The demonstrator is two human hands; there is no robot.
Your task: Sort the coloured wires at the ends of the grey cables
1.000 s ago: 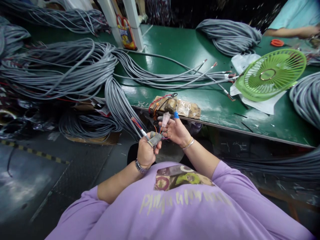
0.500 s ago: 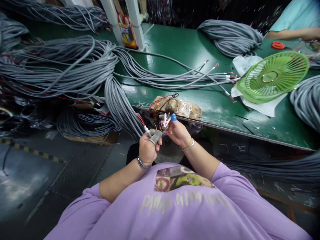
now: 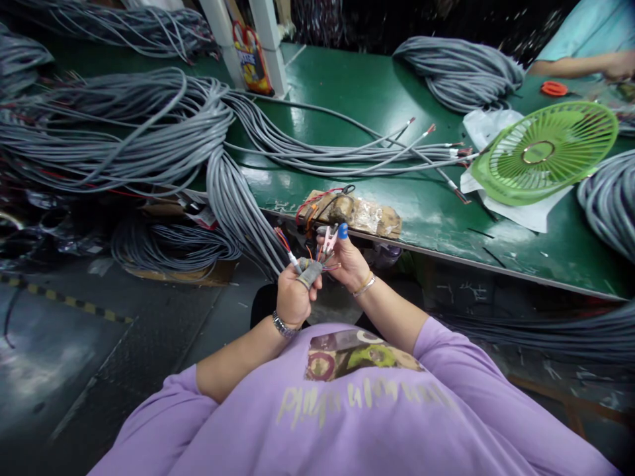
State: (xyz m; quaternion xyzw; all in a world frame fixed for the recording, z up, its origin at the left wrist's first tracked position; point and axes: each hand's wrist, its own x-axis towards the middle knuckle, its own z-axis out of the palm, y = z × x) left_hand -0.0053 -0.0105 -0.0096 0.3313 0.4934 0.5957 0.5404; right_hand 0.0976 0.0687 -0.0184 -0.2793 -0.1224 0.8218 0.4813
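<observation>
My left hand (image 3: 294, 295) is closed around the end of a grey cable (image 3: 294, 262), whose coloured wires fan out above the fingers. Its thumb and a finger wear grey covers (image 3: 310, 272). Just right of it, my right hand (image 3: 350, 259) has a blue cover (image 3: 342, 231) on one fingertip. Its fingers are bent at a small pale pink tool (image 3: 329, 240) among the wires. Both hands are in front of the bench edge, below a taped cardboard block (image 3: 364, 215). A thick bundle of grey cables (image 3: 238, 198) hangs over the edge beside my left hand.
Large grey cable coils (image 3: 149, 139) lie on the green bench (image 3: 342, 79) at left. Stripped cable ends point right, towards a green fan (image 3: 538, 152). Orange-handled scissors (image 3: 554, 88) lie near another person's arm (image 3: 575, 66). A white post (image 3: 272, 53) stands at the back.
My right hand and the pink tool have shifted slightly left, closer to my left hand. My left hand has stayed nearly in place, still round the cable.
</observation>
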